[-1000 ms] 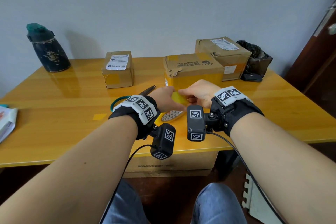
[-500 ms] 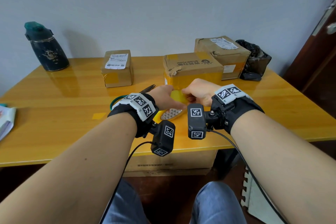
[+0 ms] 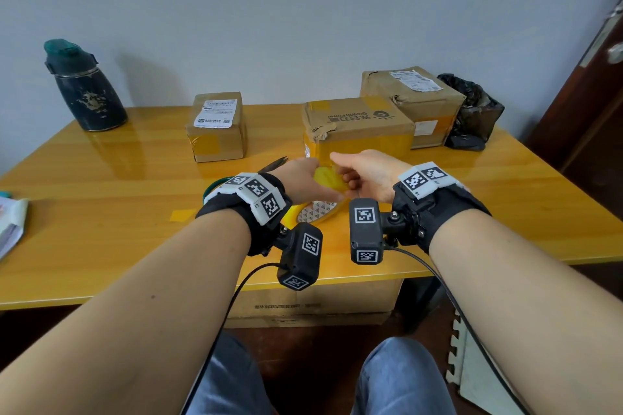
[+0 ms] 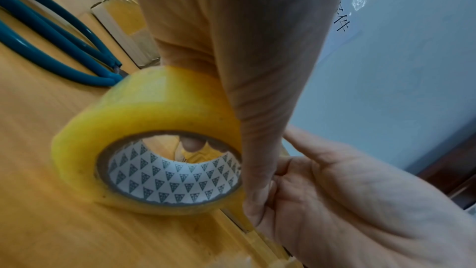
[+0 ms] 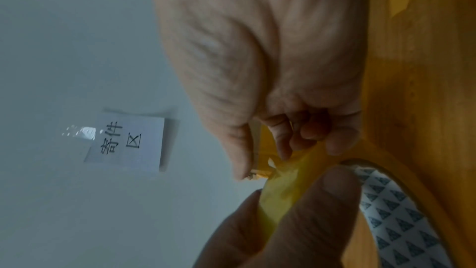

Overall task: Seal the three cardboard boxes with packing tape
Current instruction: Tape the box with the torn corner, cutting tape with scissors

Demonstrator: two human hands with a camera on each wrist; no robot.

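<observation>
A yellow packing tape roll (image 3: 322, 212) with a patterned white core is held just above the table, in front of the middle cardboard box (image 3: 357, 128). My left hand (image 3: 303, 178) grips the roll (image 4: 144, 109), thumb across its outer face. My right hand (image 3: 367, 172) curls its fingers on the loose tape end (image 5: 296, 164) and pinches it next to the left thumb (image 5: 322, 211). A small labelled box (image 3: 215, 126) stands to the left. A larger box (image 3: 411, 98) sits behind the middle one on the right.
Teal-handled scissors (image 4: 51, 34) lie on the table just left of the roll. A dark bottle (image 3: 84, 87) stands at the back left and a black bag (image 3: 472, 111) at the back right. A scrap of tape (image 3: 182, 214) lies near my left wrist. Papers (image 3: 10, 226) are at the left edge.
Both hands have stayed together on the roll. The right hand's fingers have shifted a little on the tape end.
</observation>
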